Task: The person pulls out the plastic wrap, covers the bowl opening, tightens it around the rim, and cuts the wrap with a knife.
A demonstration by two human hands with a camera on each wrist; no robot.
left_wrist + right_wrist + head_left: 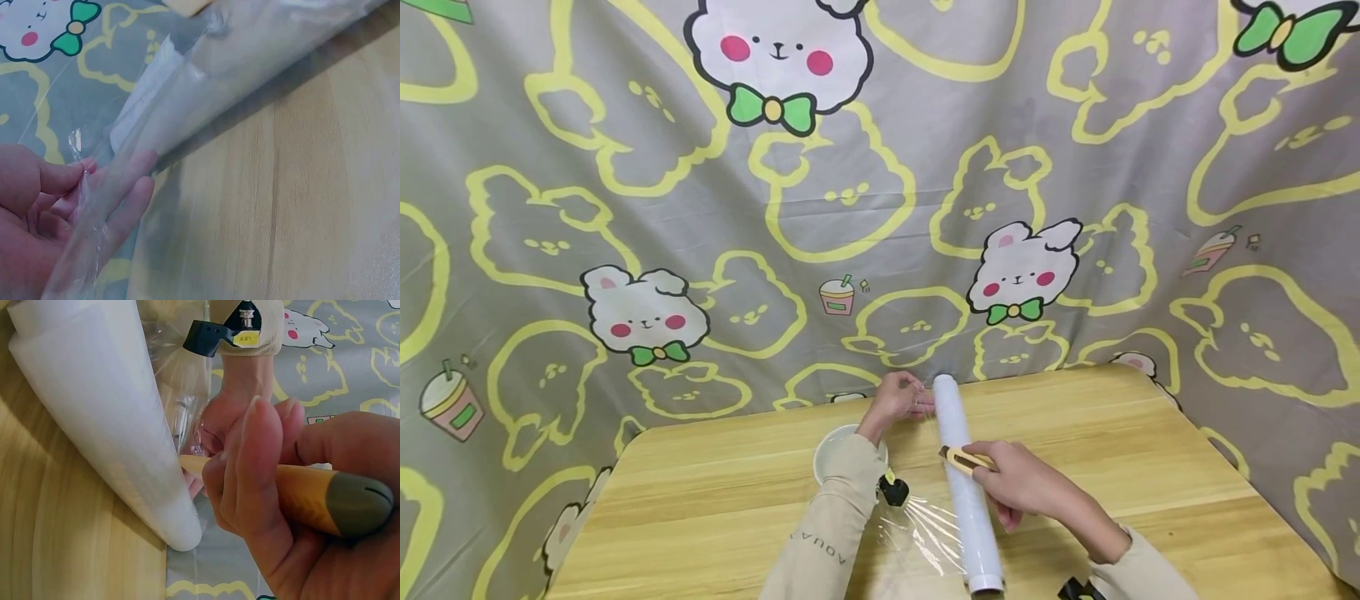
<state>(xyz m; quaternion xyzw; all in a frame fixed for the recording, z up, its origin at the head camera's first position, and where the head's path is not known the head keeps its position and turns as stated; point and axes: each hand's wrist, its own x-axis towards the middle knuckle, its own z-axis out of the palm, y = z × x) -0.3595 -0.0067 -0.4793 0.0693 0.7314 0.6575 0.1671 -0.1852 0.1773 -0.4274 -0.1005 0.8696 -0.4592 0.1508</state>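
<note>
A long white roll of plastic wrap [972, 508] lies lengthwise on the wooden table, with a sheet of clear film [928, 537] spread to its left. Near the roll's far end, my left hand [897, 398] pinches the film between thumb and forefinger. In the left wrist view, the other fingers [128, 209] show through the film. My right hand [1026, 482] grips a yellow utility knife [964, 461] with a dark end, its tip over the middle of the roll. The right wrist view shows fingers wrapped around the knife's handle [306, 487].
A white bowl [829, 457] stands left of the film, partly covered by the left sleeve [831, 517]. Behind the wooden table [700, 500] hangs a grey curtain [917, 125] with cartoon rabbits. Black wrist devices [895, 492] sit on both arms.
</note>
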